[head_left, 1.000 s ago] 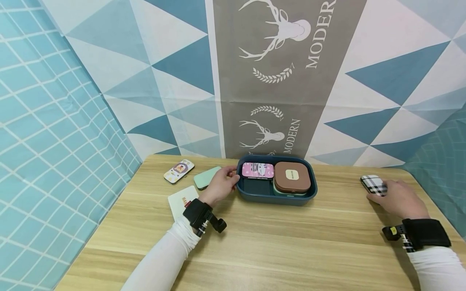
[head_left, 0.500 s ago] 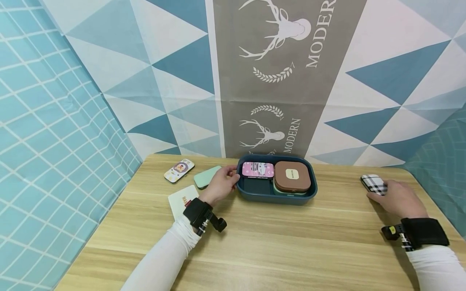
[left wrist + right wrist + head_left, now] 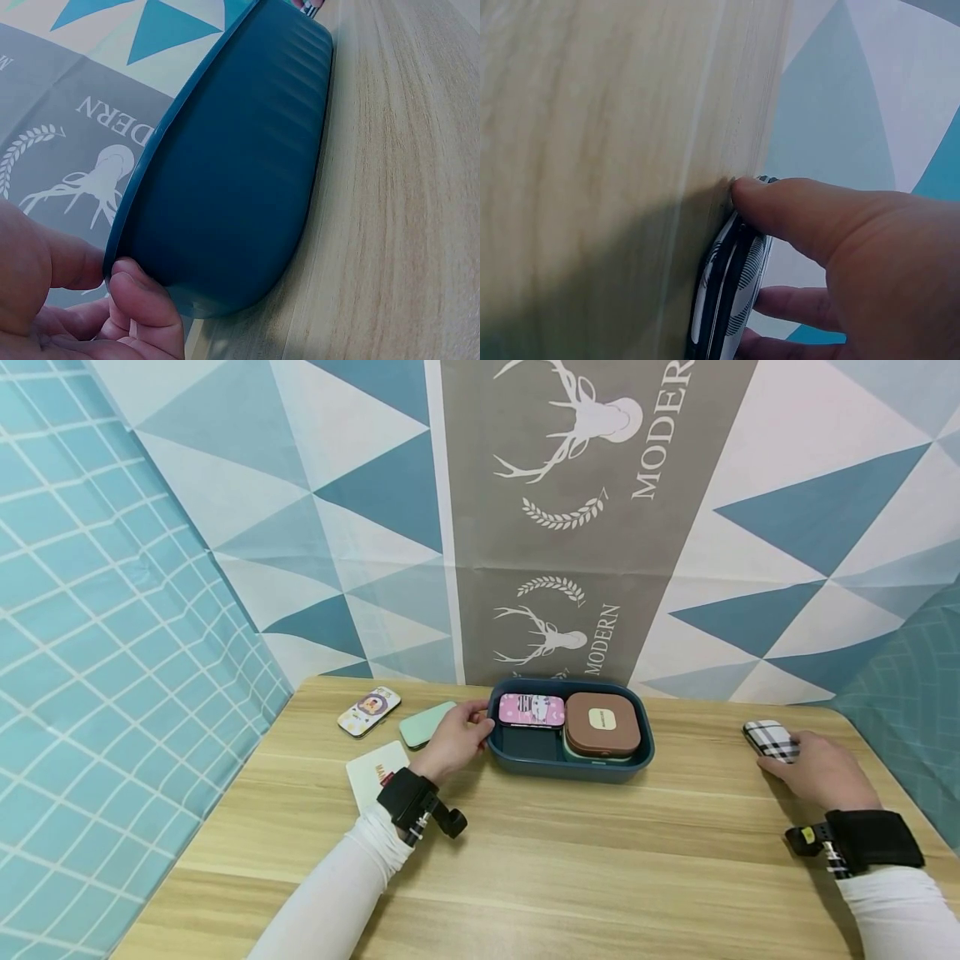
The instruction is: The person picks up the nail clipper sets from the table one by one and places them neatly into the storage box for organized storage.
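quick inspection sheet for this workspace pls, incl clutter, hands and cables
Surface: wood-grain table
Items in hand: blue bin, with pink tin and brown case inside; plaid tin towards the table's right end
Clutter: patterned tin, green tin and white item, left of the bin
Hands: left hand pinches bin rim; right hand grips plaid tin
Cables: nothing seen
Surroundings: triangle-and-deer backdrop

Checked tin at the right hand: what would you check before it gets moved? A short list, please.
1. Right hand gripping the checked tin: ok, thumb and fingers are on it.
2. Left hand on the blue tray: ok, pinching its rim.
3. Room in the tray: ok, bare floor shows in front of the pink tin.
4. Checked tin lifted off the table: cannot tell, underside hidden.
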Motion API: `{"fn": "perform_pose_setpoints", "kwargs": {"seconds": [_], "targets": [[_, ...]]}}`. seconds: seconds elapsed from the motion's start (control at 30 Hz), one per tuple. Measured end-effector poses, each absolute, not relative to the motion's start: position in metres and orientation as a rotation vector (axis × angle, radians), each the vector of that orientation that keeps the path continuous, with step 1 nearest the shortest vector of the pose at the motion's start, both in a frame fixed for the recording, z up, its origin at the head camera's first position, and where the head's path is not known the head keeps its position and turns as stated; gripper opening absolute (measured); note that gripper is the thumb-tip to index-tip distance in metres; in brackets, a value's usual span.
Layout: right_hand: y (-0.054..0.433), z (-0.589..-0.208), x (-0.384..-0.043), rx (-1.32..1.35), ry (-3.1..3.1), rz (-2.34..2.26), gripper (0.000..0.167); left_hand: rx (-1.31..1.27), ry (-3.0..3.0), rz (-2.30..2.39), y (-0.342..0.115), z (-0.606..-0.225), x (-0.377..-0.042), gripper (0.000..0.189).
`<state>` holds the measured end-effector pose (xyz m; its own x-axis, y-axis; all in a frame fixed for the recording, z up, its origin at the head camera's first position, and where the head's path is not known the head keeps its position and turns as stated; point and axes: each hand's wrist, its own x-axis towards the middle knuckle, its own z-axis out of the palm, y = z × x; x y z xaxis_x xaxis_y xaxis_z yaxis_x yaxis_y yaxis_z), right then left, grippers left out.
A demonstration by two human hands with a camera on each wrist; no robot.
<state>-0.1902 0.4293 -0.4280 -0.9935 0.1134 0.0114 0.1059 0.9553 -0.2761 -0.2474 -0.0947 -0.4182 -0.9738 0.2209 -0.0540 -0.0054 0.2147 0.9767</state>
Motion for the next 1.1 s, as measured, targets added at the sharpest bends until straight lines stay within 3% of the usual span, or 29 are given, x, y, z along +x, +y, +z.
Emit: {"fn": "perform_pose_setpoints", "kwargs": {"seconds": [1.1], "targets": [[0.4262,-0.4247,-0.1900,-0.131,-3.060,0.472,0.078,0.202,2.289,1.861,-0.0946,-0.4187,-0.2480,0.041]]}}
